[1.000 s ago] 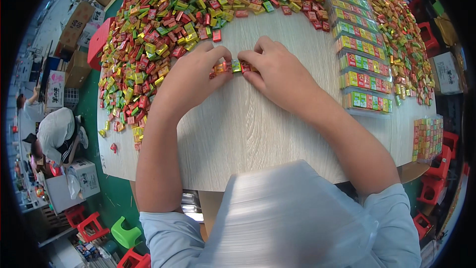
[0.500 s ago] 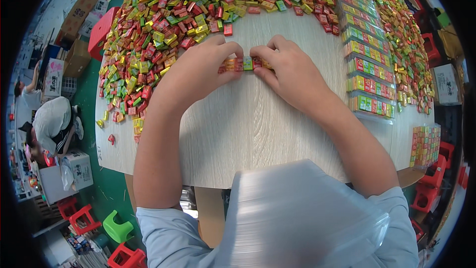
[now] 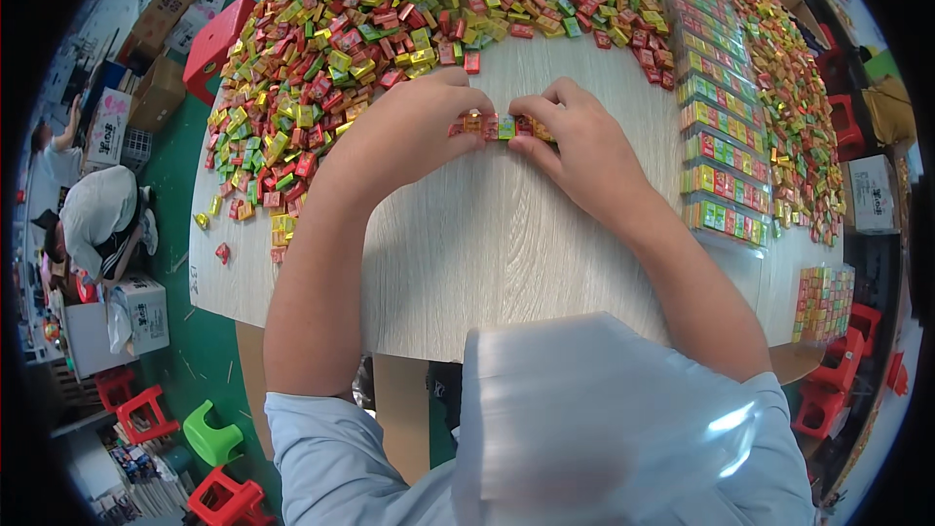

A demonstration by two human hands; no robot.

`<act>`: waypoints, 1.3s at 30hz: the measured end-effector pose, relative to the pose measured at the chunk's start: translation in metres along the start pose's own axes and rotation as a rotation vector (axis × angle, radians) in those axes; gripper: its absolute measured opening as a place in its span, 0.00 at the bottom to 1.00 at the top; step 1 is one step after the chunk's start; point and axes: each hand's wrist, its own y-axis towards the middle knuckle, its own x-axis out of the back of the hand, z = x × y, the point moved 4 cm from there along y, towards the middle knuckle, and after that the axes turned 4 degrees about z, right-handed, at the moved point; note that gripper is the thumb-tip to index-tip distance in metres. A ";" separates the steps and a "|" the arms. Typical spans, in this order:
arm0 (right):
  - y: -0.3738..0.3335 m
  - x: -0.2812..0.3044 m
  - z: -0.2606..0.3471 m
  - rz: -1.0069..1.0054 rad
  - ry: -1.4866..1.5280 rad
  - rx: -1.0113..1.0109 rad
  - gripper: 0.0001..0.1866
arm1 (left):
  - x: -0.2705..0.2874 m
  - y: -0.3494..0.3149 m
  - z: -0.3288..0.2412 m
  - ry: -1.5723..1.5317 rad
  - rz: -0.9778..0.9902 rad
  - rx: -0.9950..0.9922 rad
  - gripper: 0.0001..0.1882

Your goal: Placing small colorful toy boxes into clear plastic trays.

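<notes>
A short row of small wrapped candies (image 3: 505,128), in red, green and orange wrappers, lies across the pale wooden table (image 3: 467,263) in front of me. My left hand (image 3: 414,136) pinches the row's left end between thumb and fingers. At the other end, my right hand (image 3: 584,151) grips it the same way, its thumb along the near side. Both hands partly cover the row, so its full length is hidden. Beyond and left of my hands spreads a large loose heap of similar candies (image 3: 331,88).
On the right, clear plastic packs (image 3: 726,151) filled with candy rows form a long line, with more loose candies (image 3: 799,136) beyond. A block of packed candies (image 3: 823,304) stands near the right edge. Clear plastic (image 3: 584,419) covers my chest. Stools and a crouching person (image 3: 102,219) are leftward.
The view has shifted slightly, so the table and heap sit a little differently in the picture. Both hands keep their hold on the candy row, with little visible change.
</notes>
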 end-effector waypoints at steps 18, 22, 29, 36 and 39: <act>-0.035 0.171 0.101 -0.249 -0.041 0.402 0.20 | 0.110 -0.079 -0.162 0.176 -0.464 -0.172 0.21; -0.065 0.187 0.125 -0.216 0.009 0.376 0.20 | 0.114 -0.108 -0.199 0.226 -0.473 -0.175 0.22; -0.111 0.193 0.146 -0.087 0.033 0.296 0.19 | 0.097 -0.138 -0.234 0.119 -0.330 -0.117 0.23; -0.122 0.183 0.146 -0.021 0.061 0.232 0.21 | 0.078 -0.147 -0.232 0.130 -0.351 -0.080 0.25; -0.125 0.182 0.149 -0.039 0.067 0.222 0.22 | 0.073 -0.150 -0.231 0.149 -0.397 -0.102 0.25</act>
